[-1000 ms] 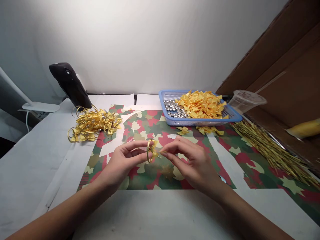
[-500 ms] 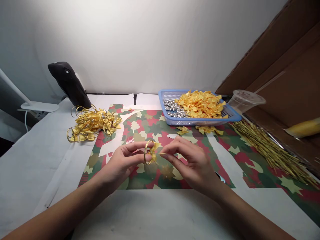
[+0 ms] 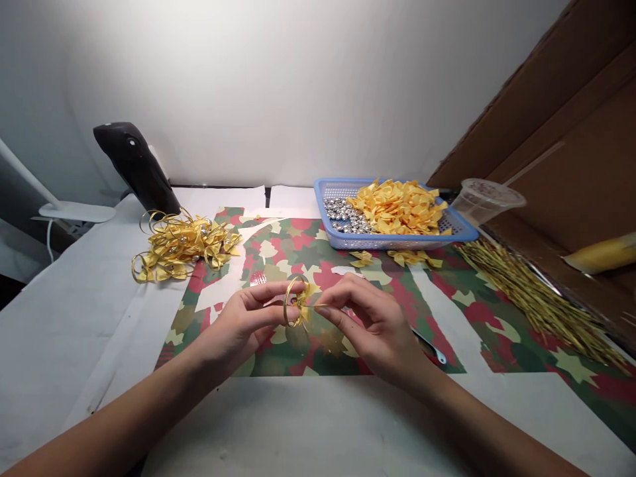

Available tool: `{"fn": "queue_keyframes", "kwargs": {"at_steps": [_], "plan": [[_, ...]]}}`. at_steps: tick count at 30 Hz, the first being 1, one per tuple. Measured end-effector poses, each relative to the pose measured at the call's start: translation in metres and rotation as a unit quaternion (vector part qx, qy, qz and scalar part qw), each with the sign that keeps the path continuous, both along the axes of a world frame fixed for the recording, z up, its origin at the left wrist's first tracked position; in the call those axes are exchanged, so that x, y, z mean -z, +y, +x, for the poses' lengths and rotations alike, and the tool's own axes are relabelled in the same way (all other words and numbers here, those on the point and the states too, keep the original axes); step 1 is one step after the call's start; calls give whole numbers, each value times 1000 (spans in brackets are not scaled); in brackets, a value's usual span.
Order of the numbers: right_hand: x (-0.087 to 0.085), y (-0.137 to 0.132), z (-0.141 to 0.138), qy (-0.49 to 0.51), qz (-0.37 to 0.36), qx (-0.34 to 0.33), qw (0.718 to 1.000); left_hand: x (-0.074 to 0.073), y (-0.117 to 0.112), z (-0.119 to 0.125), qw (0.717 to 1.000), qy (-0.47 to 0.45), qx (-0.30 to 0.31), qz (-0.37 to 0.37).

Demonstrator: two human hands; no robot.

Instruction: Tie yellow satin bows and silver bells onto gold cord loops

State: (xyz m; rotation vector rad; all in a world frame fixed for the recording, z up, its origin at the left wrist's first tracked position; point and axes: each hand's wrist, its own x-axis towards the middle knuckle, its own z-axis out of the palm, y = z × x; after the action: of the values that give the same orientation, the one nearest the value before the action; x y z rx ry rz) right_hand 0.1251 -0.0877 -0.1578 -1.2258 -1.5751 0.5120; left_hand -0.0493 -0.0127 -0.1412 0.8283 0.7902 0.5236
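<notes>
My left hand (image 3: pixel 243 321) pinches a small gold wire loop with a yellow ribbon bow (image 3: pixel 297 303) just above the patterned paper. My right hand (image 3: pixel 373 321) is closed in a pinch on the thin gold wire end (image 3: pixel 318 306) that sticks out to the right of the bow. Both hands meet at the middle of the table, fingertips a few centimetres apart. A metal tool (image 3: pixel 430 344) lies on the paper, partly hidden under my right hand.
A blue basket (image 3: pixel 464 232) at the back right holds yellow ribbon bows (image 3: pixel 400 207) and silver bells (image 3: pixel 342 217). A heap of finished gold loops (image 3: pixel 179 245) lies back left. Gold wire ties (image 3: pixel 531 295) lie at the right by a plastic cup (image 3: pixel 484 199). A black object (image 3: pixel 136 165) leans against the wall.
The gold loop has turned from edge-on to more face-on in my left hand. My right hand has slid slightly left along the wire, uncovering the metal tool.
</notes>
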Motion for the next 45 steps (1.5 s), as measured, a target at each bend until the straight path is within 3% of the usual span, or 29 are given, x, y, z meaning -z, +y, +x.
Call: {"fn": "queue_keyframes", "kwargs": {"at_steps": [27,45], "plan": [[0,1,5,-77,35,-7,996,6,4,-2,999,23,8,29],[2,0,3,-74,26,-13,997,4,2,0,999,19,17,31]]}}
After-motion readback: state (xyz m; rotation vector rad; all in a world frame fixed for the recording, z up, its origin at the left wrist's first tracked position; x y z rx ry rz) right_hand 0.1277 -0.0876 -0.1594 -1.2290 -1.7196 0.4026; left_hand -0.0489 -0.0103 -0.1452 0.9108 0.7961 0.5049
